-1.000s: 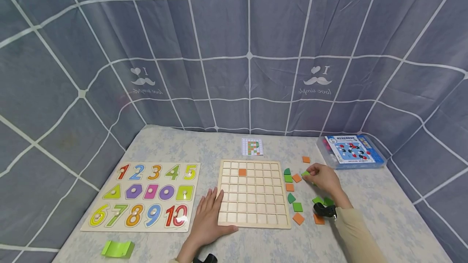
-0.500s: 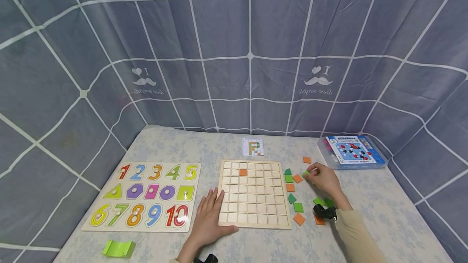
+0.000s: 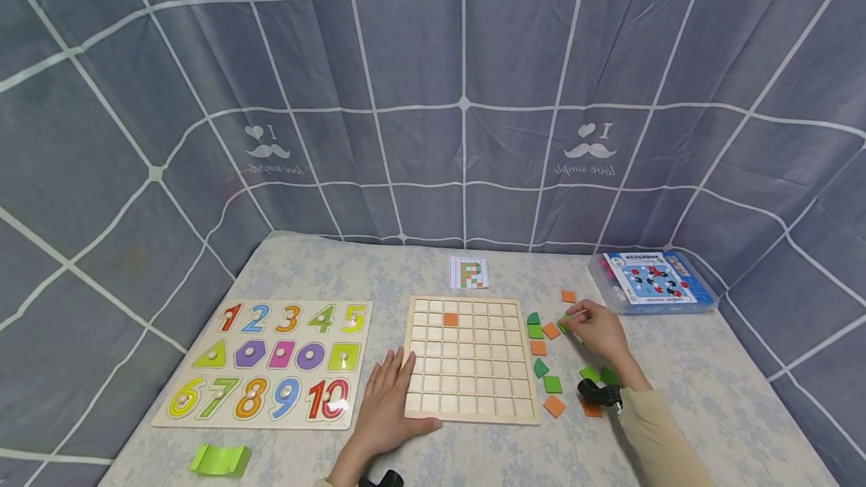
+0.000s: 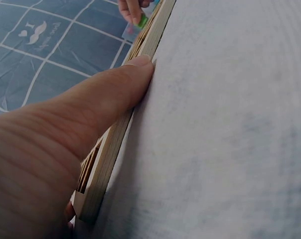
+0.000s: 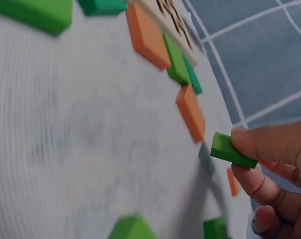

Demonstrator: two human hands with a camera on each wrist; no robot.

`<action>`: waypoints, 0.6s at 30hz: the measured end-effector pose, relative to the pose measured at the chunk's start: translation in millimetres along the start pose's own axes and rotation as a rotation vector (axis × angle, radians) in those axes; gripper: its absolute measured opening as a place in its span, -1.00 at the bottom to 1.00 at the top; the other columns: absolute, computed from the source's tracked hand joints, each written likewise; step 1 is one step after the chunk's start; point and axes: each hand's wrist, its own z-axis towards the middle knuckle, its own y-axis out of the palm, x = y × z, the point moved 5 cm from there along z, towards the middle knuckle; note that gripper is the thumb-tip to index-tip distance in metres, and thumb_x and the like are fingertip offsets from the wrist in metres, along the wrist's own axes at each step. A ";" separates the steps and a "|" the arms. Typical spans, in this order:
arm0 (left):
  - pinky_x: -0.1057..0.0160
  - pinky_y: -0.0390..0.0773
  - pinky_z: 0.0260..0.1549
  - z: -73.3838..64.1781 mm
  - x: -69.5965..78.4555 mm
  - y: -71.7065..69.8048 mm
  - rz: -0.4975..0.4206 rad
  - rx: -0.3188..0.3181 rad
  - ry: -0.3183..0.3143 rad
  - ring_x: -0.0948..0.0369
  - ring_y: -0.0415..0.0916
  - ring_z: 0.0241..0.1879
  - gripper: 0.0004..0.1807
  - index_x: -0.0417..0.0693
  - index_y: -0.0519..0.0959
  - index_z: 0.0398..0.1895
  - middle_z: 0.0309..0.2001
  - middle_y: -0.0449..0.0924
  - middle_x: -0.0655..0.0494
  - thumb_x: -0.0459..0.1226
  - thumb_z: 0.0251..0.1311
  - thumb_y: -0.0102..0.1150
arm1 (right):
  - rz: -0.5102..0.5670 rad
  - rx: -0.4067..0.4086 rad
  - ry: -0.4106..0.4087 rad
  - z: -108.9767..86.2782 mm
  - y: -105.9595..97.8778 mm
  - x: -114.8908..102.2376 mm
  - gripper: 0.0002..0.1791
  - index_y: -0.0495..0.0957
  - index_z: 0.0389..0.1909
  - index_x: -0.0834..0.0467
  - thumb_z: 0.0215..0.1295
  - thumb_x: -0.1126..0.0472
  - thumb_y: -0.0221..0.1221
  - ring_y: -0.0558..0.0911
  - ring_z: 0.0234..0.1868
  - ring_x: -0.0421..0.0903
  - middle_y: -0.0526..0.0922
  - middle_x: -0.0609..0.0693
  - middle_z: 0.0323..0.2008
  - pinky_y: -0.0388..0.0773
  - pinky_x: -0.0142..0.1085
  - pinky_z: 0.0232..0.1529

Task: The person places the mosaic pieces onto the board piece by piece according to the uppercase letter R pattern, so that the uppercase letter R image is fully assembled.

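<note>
My left hand (image 3: 386, 404) lies with straight fingers along the left edge of a wooden grid board (image 3: 467, 421), the thumb at its front corner. In the left wrist view the thumb (image 4: 110, 89) presses against the board's side (image 4: 113, 154). One orange square tile (image 3: 449, 319) sits in a cell of the board's second row. To the right of the board, my right hand (image 3: 598, 331) pinches a green square tile (image 5: 230, 149) between thumb and fingers, raised over the table in the right wrist view. Loose orange tiles (image 5: 190, 113) and green tiles (image 5: 178, 62) lie nearby.
Behind the board lies a small pattern card (image 3: 468, 273). A number and shape puzzle (image 3: 271, 329) is on the left, with a green curved block (image 3: 220, 461) in front of it. A plastic box (image 3: 652, 282) stands at the back right, before the hanging cloth (image 3: 419, 141).
The right hand stays in nearly the same spot, and the green tile in its fingers has tilted steeper. The left hand and the board hold still.
</note>
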 end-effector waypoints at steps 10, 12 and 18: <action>-0.12 -0.19 0.30 -0.3 -0.5 0.5 -0.001 0.009 0.004 -0.15 -0.16 0.41 0.22 -0.29 0.15 0.41 0.40 0.03 -0.29 0.24 -0.26 0.40 | 0.069 0.020 -0.096 3.6 17.5 -38.0 -0.74 0.62 -0.17 0.25 0.18 0.19 0.31 0.44 -0.57 -0.13 0.58 -0.01 -0.47 0.33 -0.31 -0.63; -0.13 -0.20 0.30 -0.3 0.0 0.4 -0.008 0.002 0.001 -0.16 -0.16 0.41 0.22 -0.29 0.15 0.41 0.40 0.03 -0.29 0.24 -0.25 0.39 | 0.078 0.008 -0.112 3.9 23.1 -47.1 -0.75 0.62 -0.17 0.25 0.19 0.18 0.30 0.40 -0.61 -0.11 0.58 0.00 -0.46 0.32 -0.30 -0.66; -0.11 -0.21 0.31 0.7 0.4 -0.4 -0.007 -0.017 -0.014 -0.14 -0.18 0.42 0.22 -0.28 0.13 0.42 0.41 0.02 -0.27 0.27 -0.22 0.36 | 0.134 -0.012 -0.174 9.4 41.9 -71.3 -0.84 0.63 -0.26 0.19 0.18 0.20 0.30 0.39 -0.61 -0.12 0.58 -0.05 -0.50 0.31 -0.28 -0.62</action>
